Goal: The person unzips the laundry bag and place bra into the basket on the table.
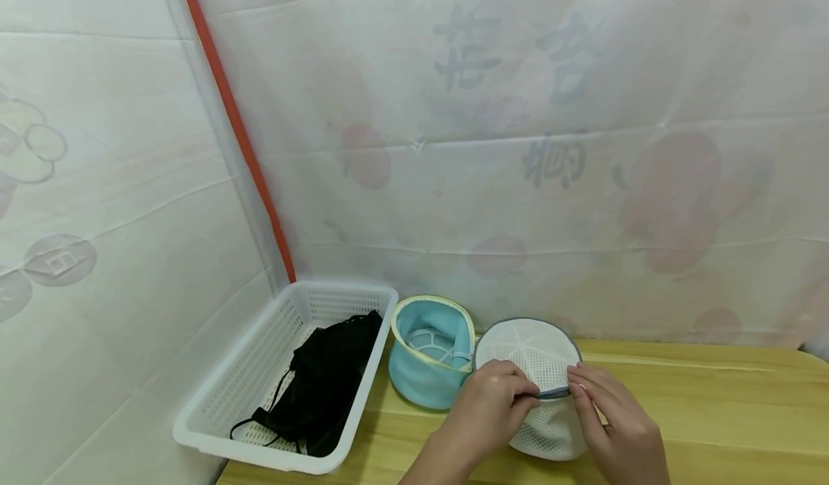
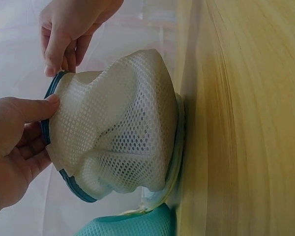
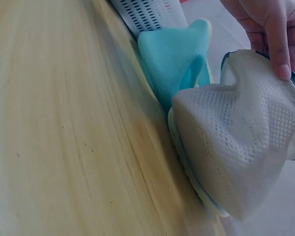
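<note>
A white mesh laundry bag (image 1: 550,431) with a round top and a dark blue zipper edge stands on the wooden table. My left hand (image 1: 486,409) pinches the front of that blue edge between thumb and fingers. At the right side of the edge, my right hand (image 1: 618,420) pinches the rim with its fingertips; a small pale bit shows there, too small to identify. The left wrist view has the mesh side (image 2: 123,123) creased below both hands. Just left of the white bag stands a light blue mesh laundry bag (image 1: 421,381), open at the top, with yellow trim.
A white plastic basket (image 1: 223,370) stands left of the blue bag, with a heap of black cloth (image 1: 330,384) and thin black cords in it. Behind the table (image 1: 725,406) hangs a pale printed sheet (image 1: 421,204). A red strip (image 1: 236,125) runs down the corner.
</note>
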A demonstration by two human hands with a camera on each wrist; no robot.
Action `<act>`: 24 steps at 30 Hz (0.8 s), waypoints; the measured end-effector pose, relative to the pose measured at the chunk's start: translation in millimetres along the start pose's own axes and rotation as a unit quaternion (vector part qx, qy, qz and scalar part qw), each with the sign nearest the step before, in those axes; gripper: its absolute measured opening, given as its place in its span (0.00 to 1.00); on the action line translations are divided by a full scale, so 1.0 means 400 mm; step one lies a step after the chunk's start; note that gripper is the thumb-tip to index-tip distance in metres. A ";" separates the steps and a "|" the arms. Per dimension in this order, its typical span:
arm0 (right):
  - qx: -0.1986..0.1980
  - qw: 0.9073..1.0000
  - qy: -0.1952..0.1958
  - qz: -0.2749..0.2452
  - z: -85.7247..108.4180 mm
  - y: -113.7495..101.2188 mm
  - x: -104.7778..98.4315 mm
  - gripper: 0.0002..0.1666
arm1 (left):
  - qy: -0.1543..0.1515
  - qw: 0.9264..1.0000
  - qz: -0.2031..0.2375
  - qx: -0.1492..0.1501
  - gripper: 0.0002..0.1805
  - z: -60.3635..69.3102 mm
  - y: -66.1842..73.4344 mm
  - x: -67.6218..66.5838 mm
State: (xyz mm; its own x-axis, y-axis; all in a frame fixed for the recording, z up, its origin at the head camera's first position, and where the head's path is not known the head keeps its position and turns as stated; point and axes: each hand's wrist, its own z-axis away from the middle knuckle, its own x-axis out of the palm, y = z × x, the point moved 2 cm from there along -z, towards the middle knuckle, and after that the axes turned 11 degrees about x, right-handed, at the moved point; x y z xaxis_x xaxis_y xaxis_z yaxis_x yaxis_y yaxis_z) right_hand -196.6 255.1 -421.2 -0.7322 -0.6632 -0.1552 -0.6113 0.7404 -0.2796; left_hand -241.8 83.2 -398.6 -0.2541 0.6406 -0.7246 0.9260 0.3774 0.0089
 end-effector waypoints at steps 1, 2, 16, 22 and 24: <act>0.004 1.000 0.000 0.004 -0.001 -0.001 -0.001 0.25 | 0.000 1.000 0.001 -0.001 0.03 0.000 0.000 0.000; 0.005 1.000 0.000 0.005 -0.002 -0.002 -0.002 0.25 | 0.000 1.000 0.002 -0.001 0.03 0.000 0.001 -0.001; 0.009 1.000 0.016 0.004 0.008 0.011 -0.009 0.19 | 0.019 0.999 0.016 -0.031 0.05 0.003 -0.010 0.000; 0.004 1.000 0.025 0.006 0.013 0.015 -0.008 0.18 | 0.026 0.997 0.023 -0.063 0.05 0.005 -0.016 0.005; 0.001 1.000 0.029 0.007 0.013 0.014 -0.008 0.18 | 0.034 0.997 0.023 -0.065 0.05 0.005 -0.018 0.006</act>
State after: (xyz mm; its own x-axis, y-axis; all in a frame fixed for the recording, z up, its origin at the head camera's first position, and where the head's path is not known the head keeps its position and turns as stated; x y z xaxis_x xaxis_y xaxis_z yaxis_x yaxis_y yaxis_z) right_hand -196.2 260.8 -427.3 -0.7572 -0.6448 -0.1044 -0.5998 0.7497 -0.2795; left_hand -248.4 80.6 -401.6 -0.2340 0.7018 -0.6728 0.8942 0.4270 0.1344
